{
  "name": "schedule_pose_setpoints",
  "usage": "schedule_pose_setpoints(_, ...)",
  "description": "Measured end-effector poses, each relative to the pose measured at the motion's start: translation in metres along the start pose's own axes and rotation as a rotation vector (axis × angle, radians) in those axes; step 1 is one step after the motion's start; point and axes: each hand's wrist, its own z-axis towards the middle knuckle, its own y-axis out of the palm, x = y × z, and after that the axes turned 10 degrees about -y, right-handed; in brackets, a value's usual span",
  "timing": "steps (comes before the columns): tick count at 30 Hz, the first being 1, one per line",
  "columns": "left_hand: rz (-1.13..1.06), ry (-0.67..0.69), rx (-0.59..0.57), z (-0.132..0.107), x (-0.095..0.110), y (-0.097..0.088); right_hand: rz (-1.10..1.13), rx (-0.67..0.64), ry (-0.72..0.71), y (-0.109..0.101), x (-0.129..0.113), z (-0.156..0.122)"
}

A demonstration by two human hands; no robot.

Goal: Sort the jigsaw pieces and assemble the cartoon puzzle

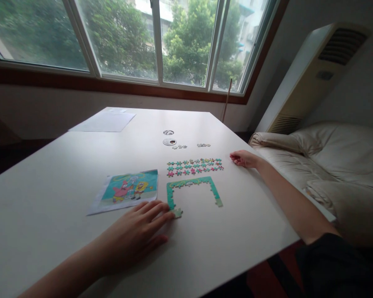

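A partly joined jigsaw border (189,182) lies on the table, green and teal, with a top edge and two sides. My left hand (143,225) rests palm down with its fingers stretched out, the fingertips at the border's lower left corner. Beyond the border, loose jigsaw pieces (192,167) are laid out in 3 rows. To the right of these rows, my right hand (244,158) lies on the table with curled fingers; whatever is in them, if anything, is hidden. A printed reference picture (127,188) with cartoon figures lies left of the border, just beyond my left hand.
Farther back are two small groups of pieces, one on the left (180,147) and one on the right (204,145), and two round items (169,142). White paper (104,121) lies at the table's far left. A cream leather sofa (329,153) stands to the right.
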Motion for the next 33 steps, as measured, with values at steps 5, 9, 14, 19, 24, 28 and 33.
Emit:
schedule_pose_setpoints(5, 0.015, -0.016, -0.036, -0.002, 0.001, 0.0, 0.037, 0.018, 0.022, -0.003, 0.002, 0.005)
schedule_pose_setpoints(9, 0.025, -0.02, -0.041, -0.001, 0.0, 0.0, 0.06, 0.023, 0.038, -0.006, 0.005, 0.009)
schedule_pose_setpoints(14, 0.025, -0.013, -0.034, -0.001, 0.0, 0.0, 0.086, 0.026, 0.04, -0.006, 0.005, 0.009)
schedule_pose_setpoints(19, 0.023, -0.014, -0.037, -0.001, 0.001, 0.0, 0.089, 0.034, 0.032, -0.005, 0.003, 0.007)
schedule_pose_setpoints(24, 0.012, -0.017, -0.042, -0.001, 0.001, -0.001, 0.064, 0.106, -0.019, -0.01, 0.004, 0.007)
schedule_pose_setpoints(28, 0.013, -0.016, -0.046, 0.0, 0.001, -0.002, 0.008, 0.215, -0.106, -0.017, 0.008, 0.011)
schedule_pose_setpoints(33, 0.015, -0.018, -0.037, 0.0, 0.0, 0.0, -0.145, 0.336, -0.215, -0.019, 0.012, 0.024)
